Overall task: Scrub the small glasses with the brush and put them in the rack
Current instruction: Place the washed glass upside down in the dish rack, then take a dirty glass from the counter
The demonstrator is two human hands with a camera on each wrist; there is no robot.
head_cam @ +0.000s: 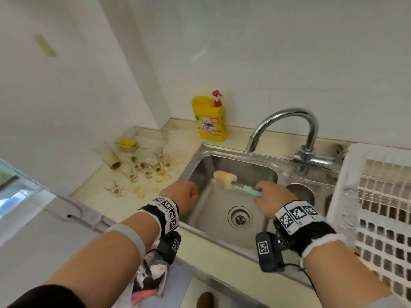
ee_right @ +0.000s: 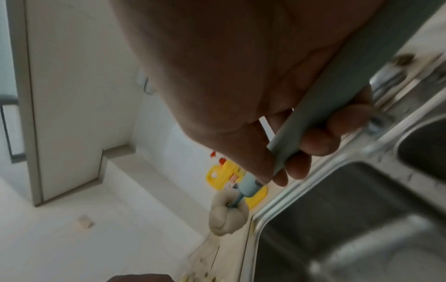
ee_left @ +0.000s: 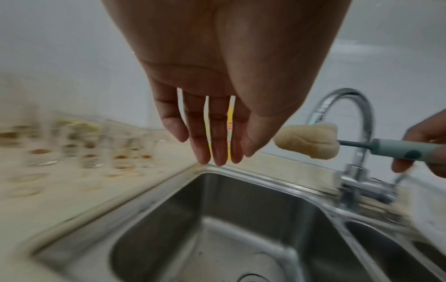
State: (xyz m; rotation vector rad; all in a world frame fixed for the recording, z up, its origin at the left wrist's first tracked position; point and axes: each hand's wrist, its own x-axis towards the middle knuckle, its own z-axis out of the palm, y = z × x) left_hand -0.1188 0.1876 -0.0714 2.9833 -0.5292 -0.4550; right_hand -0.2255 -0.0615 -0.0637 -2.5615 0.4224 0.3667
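Several small dirty glasses (head_cam: 138, 167) stand bunched on the beige counter left of the sink; in the left wrist view these glasses (ee_left: 91, 152) are blurred. My right hand (head_cam: 263, 191) grips the pale green handle of the brush (head_cam: 249, 188) over the sink basin. Its beige sponge head (head_cam: 224, 178) points left, just left of a thin stream from the faucet. My left hand (head_cam: 184, 194) hovers at the sink's left edge with straight fingers (ee_left: 217, 152), holding nothing. The wrist views show the sponge head (ee_left: 306, 141) and the gripped handle (ee_right: 313, 114). The white rack (head_cam: 378, 196) stands at the right.
A chrome faucet (head_cam: 287, 121) arches over the steel sink (head_cam: 200, 156). A yellow detergent bottle (head_cam: 210, 118) stands at the wall behind the sink. A yellow sponge (head_cam: 126, 143) lies behind the glasses. A white appliance top (head_cam: 33, 218) borders the counter on the near left.
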